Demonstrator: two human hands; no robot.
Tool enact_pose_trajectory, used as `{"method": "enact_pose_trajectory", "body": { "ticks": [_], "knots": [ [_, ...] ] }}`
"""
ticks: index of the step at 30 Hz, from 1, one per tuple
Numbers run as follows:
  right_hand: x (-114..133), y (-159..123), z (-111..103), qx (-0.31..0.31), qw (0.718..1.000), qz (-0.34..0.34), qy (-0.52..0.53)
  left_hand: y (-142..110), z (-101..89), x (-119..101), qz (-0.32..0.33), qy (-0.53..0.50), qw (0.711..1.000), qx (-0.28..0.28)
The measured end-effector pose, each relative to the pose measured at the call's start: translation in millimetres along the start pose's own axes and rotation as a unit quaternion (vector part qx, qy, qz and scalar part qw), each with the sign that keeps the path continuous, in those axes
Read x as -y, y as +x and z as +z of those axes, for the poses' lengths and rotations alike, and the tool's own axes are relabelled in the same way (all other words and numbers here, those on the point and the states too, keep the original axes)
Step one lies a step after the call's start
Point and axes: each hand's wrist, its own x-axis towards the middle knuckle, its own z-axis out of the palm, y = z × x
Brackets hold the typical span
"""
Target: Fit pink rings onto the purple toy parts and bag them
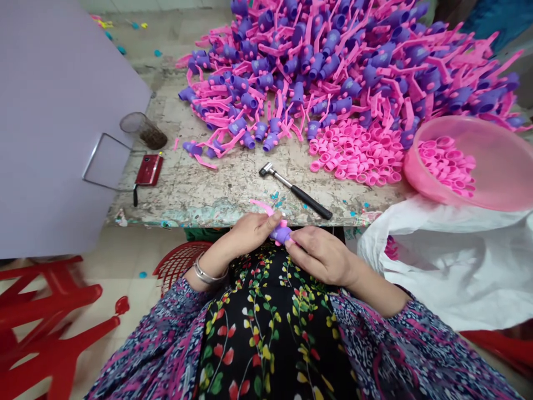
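Observation:
My left hand (pixel 252 232) is closed around a purple plastic cup-shaped piece with a pink lever (pixel 283 233), just in front of the table's near edge. The lever points up and left past my thumb. Pinched fingers of my right hand (pixel 322 254) grip the purple piece's open end; whether a pink ring is between them I cannot make out. Beyond my hands lies a hammer (pixel 310 201) with a black handle. Farther back is a large heap of similar purple-and-pink pieces (pixel 316 61). A pile of small pink rings (pixel 358 153) lies in front of it.
A translucent pink bowl (pixel 506 166) holding more rings stands at the right, above a white sack (pixel 453 283). On the worn table (pixel 187 186), a tipped clear cup (pixel 144 130) and a small red device (pixel 150 169) lie left. Red plastic stools (pixel 50 311) stand on the floor.

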Motion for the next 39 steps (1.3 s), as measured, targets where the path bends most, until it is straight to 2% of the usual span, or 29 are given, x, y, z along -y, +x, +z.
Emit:
{"method": "enact_pose_trajectory", "body": {
  "ticks": [4, 6, 8, 12, 14, 19, 22, 27, 32, 36, 39],
  "knots": [
    [-2, -2, 7, -0.004, 0.998, -0.055, -0.036, 6, -4.0, 4, -0.029, -0.123, 0.983, 0.131],
    [-3, -3, 9, -0.014, 0.994, -0.088, -0.06, 9, -2.8, 4, -0.035, -0.174, 0.969, 0.172],
    [-3, -2, 9, -0.015, 0.993, -0.093, -0.069, 9, 0.1, 4, -0.047, -0.228, 0.954, 0.188],
    [0, 3, 5, -0.004, 0.999, -0.03, -0.042, 7, 5.7, 1, -0.106, -0.315, 0.922, 0.198],
    [1, 5, 2, -0.007, 1.0, -0.003, -0.028, 6, 7.5, 0, -0.132, -0.325, 0.917, 0.189],
    [-5, 5, -6, -0.021, 0.991, -0.08, -0.101, 3, 11.6, 2, -0.159, -0.327, 0.922, 0.129],
    [-4, 7, -12, -0.008, 0.991, -0.076, -0.106, -1, 11.2, 3, -0.138, -0.362, 0.914, 0.12],
    [5, 11, -22, 0.002, 0.996, -0.04, -0.074, -8, 5.5, 5, -0.06, -0.393, 0.905, 0.155],
    [7, 11, -25, 0.01, 0.997, -0.024, -0.074, -10, 4.7, 3, -0.052, -0.402, 0.9, 0.162],
    [7, 12, -26, -0.029, 0.999, 0.011, -0.044, -10, 6.5, 0, -0.054, -0.41, 0.898, 0.151],
    [9, 12, -25, -0.082, 0.991, 0.1, 0.041, -10, 7.0, -1, -0.054, -0.413, 0.897, 0.145]
  ]
}}
